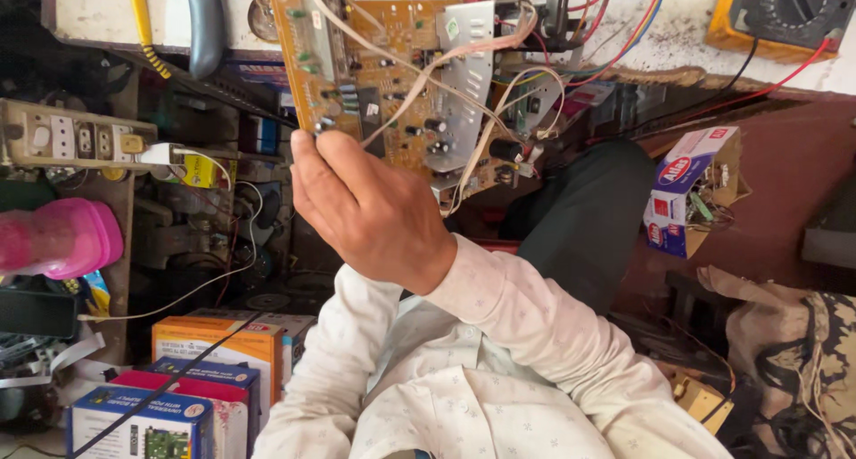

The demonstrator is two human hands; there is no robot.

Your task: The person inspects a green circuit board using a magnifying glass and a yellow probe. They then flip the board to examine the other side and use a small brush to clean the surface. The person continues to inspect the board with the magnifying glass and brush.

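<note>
Cluttered workbench behind, 1 of the hands (370, 205) grips a flat tan circuit board (392, 76); the other unseen.

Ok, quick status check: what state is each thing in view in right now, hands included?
Circuit board: held up tilted, component side showing, wires trailing off it.
Hand: gripping the board's lower left edge; which hand it is cannot be told.
Power strip: white plug inserted, cable hanging.
Multimeter: on the bench, red and black leads attached.
Small carton: open, parts inside.
Pink bottle: lying on its side.
Stacked boxes: closed.
</note>
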